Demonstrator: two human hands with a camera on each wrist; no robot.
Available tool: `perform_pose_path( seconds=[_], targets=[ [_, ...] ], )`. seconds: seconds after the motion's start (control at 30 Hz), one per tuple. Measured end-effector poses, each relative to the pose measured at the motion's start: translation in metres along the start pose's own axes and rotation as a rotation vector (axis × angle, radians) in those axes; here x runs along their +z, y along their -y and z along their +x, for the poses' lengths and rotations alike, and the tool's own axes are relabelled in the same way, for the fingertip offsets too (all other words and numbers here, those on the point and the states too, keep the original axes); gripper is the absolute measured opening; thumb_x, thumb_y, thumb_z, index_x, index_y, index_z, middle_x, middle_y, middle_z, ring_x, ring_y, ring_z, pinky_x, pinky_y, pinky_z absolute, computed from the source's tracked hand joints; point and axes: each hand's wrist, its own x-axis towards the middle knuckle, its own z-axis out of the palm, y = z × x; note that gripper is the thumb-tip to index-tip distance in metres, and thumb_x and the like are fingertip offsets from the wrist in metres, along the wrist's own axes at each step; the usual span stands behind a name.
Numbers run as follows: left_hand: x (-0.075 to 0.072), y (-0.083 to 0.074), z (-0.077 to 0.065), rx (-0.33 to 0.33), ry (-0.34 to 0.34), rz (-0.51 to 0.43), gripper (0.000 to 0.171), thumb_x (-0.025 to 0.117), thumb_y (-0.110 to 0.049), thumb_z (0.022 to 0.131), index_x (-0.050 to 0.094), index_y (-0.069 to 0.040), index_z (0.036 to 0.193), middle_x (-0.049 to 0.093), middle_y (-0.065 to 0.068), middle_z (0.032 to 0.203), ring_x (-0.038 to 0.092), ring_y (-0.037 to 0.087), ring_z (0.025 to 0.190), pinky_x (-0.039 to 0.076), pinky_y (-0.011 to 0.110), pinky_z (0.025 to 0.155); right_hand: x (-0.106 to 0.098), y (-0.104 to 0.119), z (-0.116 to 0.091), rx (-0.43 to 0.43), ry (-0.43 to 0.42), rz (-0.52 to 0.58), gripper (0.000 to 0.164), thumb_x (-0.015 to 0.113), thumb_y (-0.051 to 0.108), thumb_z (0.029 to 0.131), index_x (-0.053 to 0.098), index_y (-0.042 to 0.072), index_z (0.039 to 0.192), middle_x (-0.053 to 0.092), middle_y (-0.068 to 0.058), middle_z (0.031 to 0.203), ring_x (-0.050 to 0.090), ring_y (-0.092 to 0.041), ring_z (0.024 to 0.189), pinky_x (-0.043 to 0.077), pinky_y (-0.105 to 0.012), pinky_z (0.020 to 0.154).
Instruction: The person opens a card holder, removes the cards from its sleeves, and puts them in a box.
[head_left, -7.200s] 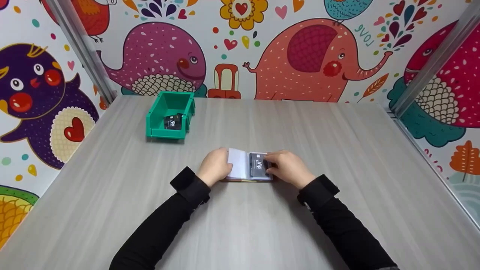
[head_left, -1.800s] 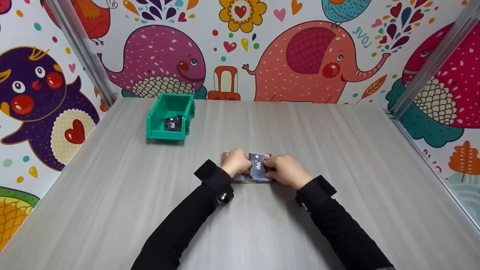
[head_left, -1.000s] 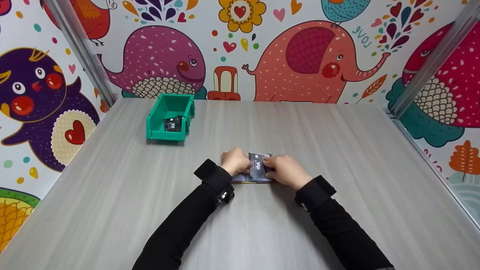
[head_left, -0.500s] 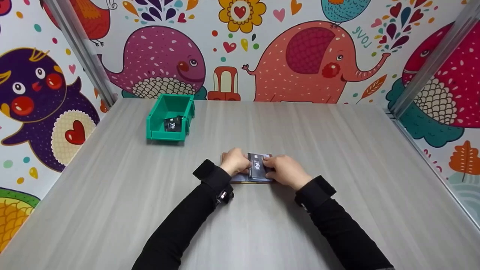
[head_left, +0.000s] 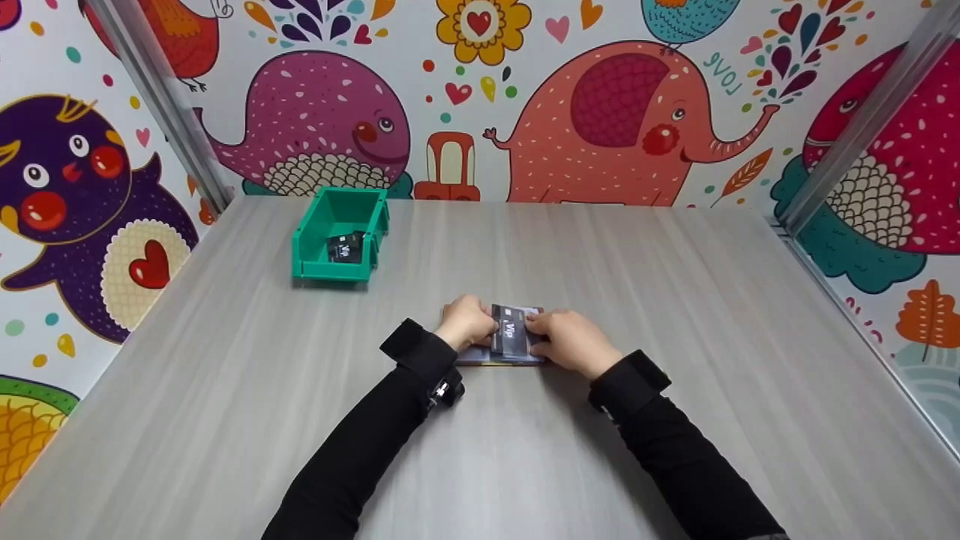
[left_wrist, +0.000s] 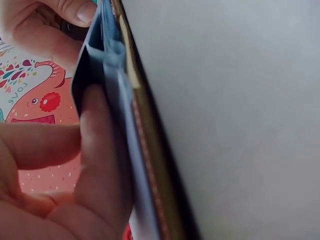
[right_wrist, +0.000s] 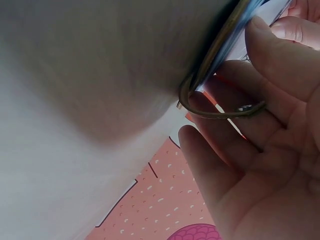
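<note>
A black card [head_left: 510, 331] printed "Vip" lies over the right side of an opened card holder [head_left: 480, 358] on the table, in the head view. My left hand [head_left: 466, 322] pinches the card's left edge; up close in the left wrist view, the thumb [left_wrist: 97, 140] lies against the card and a bluish clear sleeve [left_wrist: 112, 55]. My right hand [head_left: 574, 337] grips the right side of the holder, thumb on the pages. A thin brown strap or flap [right_wrist: 225, 115] curls off the holder over my right fingers in the right wrist view. Fingers partly hide the pages.
A green plastic bin [head_left: 334, 271] stands at the back left of the table, with black cards [head_left: 346, 248] inside. Patterned walls [head_left: 480, 112] and metal posts [head_left: 161, 105] bound the table [head_left: 637, 262] at the back and sides.
My left hand has gone from the holder's left page to the card's left edge. Over the last second it shifts slightly left with the card, while my right hand stays nearly still.
</note>
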Motion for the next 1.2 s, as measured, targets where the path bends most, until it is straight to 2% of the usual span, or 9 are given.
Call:
perform_pose_path(
  seconds=[0.2, 0.3, 0.47, 0.73, 0.87, 1.03, 1.2],
  targets=[
    [-0.001, 0.002, 0.000, 0.015, -0.008, -0.006, 0.010, 0.065, 0.004, 0.072, 0.068, 0.000, 0.081, 0.065, 0.010, 0.086, 0.059, 0.027, 0.087, 0.050, 0.034, 0.082, 0.001, -0.001, 0.000, -0.012, -0.004, -0.006, 0.036, 0.078, 0.006, 0.081, 0.072, -0.001, 0.116, 0.065, -0.015, 0.124, 0.064, -0.037, 0.107, 0.050, -0.046, 0.090],
    [-0.002, 0.004, 0.001, 0.025, 0.000, -0.029, 0.008, 0.064, 0.005, 0.071, 0.066, -0.002, 0.075, 0.062, 0.007, 0.081, 0.057, 0.024, 0.082, 0.050, 0.032, 0.079, 0.001, -0.001, 0.000, -0.018, -0.007, -0.008, 0.035, 0.078, 0.006, 0.081, 0.072, 0.000, 0.114, 0.065, -0.015, 0.124, 0.064, -0.037, 0.106, 0.051, -0.046, 0.090],
    [-0.003, 0.006, 0.001, 0.027, 0.024, -0.106, 0.016, 0.062, 0.008, 0.071, 0.058, -0.007, 0.065, 0.058, 0.005, 0.074, 0.057, 0.020, 0.075, 0.050, 0.026, 0.069, 0.002, -0.002, 0.000, -0.032, -0.010, -0.018, 0.033, 0.078, 0.006, 0.081, 0.073, -0.001, 0.113, 0.066, -0.016, 0.123, 0.065, -0.037, 0.106, 0.051, -0.045, 0.089],
    [-0.004, 0.008, -0.001, 0.030, 0.052, -0.182, 0.010, 0.060, 0.011, 0.072, 0.065, 0.003, 0.072, 0.060, 0.007, 0.074, 0.059, 0.017, 0.068, 0.052, 0.022, 0.060, 0.003, -0.004, 0.000, -0.031, -0.019, -0.029, 0.036, 0.079, 0.005, 0.081, 0.071, -0.003, 0.115, 0.066, -0.018, 0.121, 0.065, -0.037, 0.105, 0.051, -0.046, 0.089],
    [-0.004, 0.009, -0.001, 0.017, 0.055, -0.231, 0.012, 0.060, 0.013, 0.073, 0.062, 0.001, 0.072, 0.058, 0.006, 0.075, 0.060, 0.017, 0.069, 0.055, 0.023, 0.060, 0.003, -0.003, 0.001, -0.016, -0.015, -0.023, 0.036, 0.079, 0.006, 0.081, 0.071, -0.003, 0.115, 0.066, -0.018, 0.122, 0.065, -0.037, 0.106, 0.051, -0.046, 0.089],
    [-0.006, 0.011, -0.002, 0.044, 0.014, -0.177, 0.016, 0.062, 0.011, 0.071, 0.057, -0.004, 0.068, 0.056, 0.005, 0.075, 0.058, 0.019, 0.073, 0.050, 0.023, 0.064, 0.003, -0.004, 0.001, -0.039, -0.020, -0.042, 0.035, 0.079, 0.006, 0.080, 0.072, -0.002, 0.114, 0.067, -0.017, 0.121, 0.065, -0.037, 0.104, 0.051, -0.045, 0.088],
    [-0.008, 0.012, -0.003, 0.062, 0.005, -0.159, 0.022, 0.063, 0.010, 0.071, 0.052, -0.008, 0.064, 0.054, 0.004, 0.073, 0.054, 0.019, 0.073, 0.048, 0.024, 0.066, 0.003, -0.004, 0.001, -0.053, -0.024, -0.049, 0.035, 0.079, 0.006, 0.080, 0.072, -0.002, 0.113, 0.067, -0.017, 0.121, 0.065, -0.037, 0.104, 0.051, -0.045, 0.088]
  ],
)
